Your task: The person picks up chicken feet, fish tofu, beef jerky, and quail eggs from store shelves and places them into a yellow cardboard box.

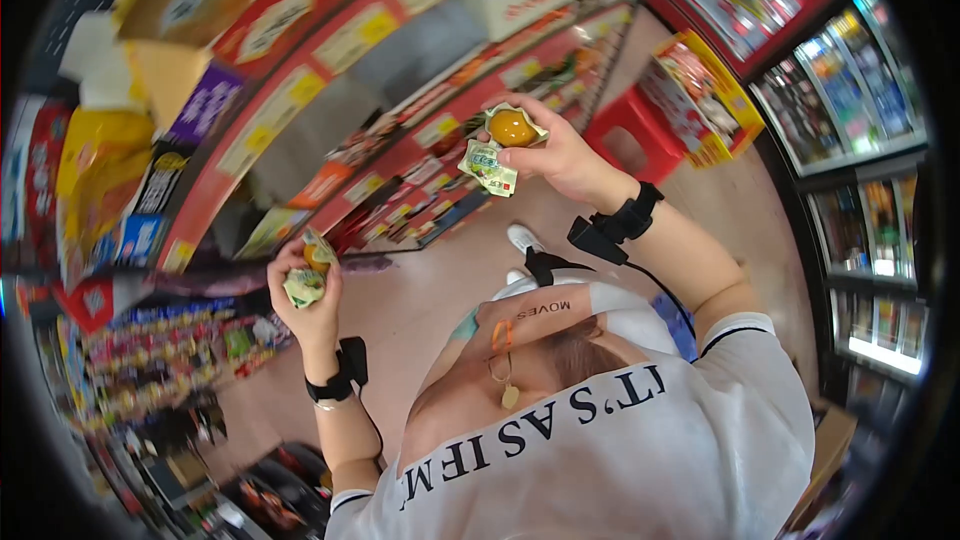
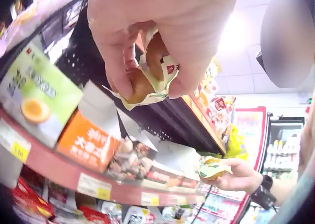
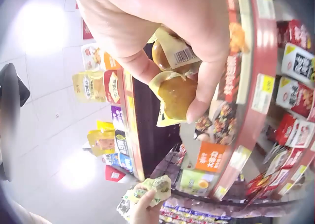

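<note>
My right hand [image 1: 572, 168] grips packaged braised eggs [image 1: 512, 127] in pale green and clear wrappers, held up before the shelves. In the right wrist view two brown eggs [image 3: 178, 93] show between thumb and fingers, one pack bearing a barcode. Lower and to the left, my left hand [image 1: 316, 320] holds more wrapped braised eggs [image 1: 305, 285]. Two of these egg packs [image 2: 140, 87] appear pinched between the thumb and fingers in the left wrist view. Both hands are raised, well apart from each other.
A store shelf [image 1: 330, 50] with price tags runs along the front, carrying a green egg box [image 2: 42, 96] and an orange box [image 2: 88, 142]. Right of it stand a red stool [image 1: 635, 135], a yellow carton of packs [image 1: 700, 95] and drink coolers [image 1: 850, 90].
</note>
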`<state>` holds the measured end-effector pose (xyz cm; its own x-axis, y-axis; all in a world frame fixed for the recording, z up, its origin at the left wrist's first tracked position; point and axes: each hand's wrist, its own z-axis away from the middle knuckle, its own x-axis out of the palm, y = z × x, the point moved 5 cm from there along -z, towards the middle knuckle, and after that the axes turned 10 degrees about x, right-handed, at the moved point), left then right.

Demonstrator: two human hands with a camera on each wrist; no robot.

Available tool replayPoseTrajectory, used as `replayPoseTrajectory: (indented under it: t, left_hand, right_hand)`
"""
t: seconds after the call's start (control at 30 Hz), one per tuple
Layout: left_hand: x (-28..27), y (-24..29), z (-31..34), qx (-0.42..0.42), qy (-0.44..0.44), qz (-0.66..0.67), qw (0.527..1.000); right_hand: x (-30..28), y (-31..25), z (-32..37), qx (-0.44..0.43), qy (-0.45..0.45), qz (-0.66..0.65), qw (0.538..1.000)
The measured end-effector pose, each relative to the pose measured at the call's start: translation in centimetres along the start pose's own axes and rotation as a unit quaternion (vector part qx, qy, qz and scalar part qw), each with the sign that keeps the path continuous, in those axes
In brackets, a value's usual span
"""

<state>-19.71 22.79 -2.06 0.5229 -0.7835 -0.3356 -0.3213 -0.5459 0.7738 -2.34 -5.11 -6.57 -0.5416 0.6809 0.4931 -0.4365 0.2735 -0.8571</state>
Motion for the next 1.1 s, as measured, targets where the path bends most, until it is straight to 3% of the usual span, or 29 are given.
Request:
replayPoseTrajectory:
  t: [0.17, 0.43, 0.53, 0.63, 0.7, 0.9, 1.1]
  left_hand:
    - [7.6, -4.2, 3.1, -0.088, -0.082, 0.074, 0.99]
    - [21.6, -1.2, 2.7, -0.173, -0.285, 0.168, 0.928]
    - [26.9, -0.2, 2.3, -0.143, -0.335, 0.17, 0.916]
    - [33.1, 1.8, 3.3, -0.228, -0.381, 0.205, 0.872]
    - [37.2, 1.7, 4.1, -0.24, -0.391, 0.186, 0.869]
    - [49.3, 3.3, 6.0, -0.308, -0.431, 0.185, 0.828]
    - [57.3, 5.6, 5.4, -0.389, -0.431, 0.184, 0.793]
  right_hand:
    - [-5.8, 0.8, 8.5, -0.019, 0.157, -0.016, 0.987]
    - [-14.3, -0.6, 20.4, -0.121, 0.358, -0.075, 0.923]
    - [-18.6, -1.2, 23.6, -0.161, 0.399, -0.09, 0.898]
    - [-23.3, -1.8, 26.4, -0.175, 0.414, -0.102, 0.887]
    - [-26.6, -2.5, 28.2, -0.174, 0.42, -0.107, 0.884]
    - [-35.6, -4.0, 33.8, -0.11, 0.465, -0.108, 0.872]
    - [-42.1, -3.9, 35.6, -0.059, 0.487, -0.118, 0.863]
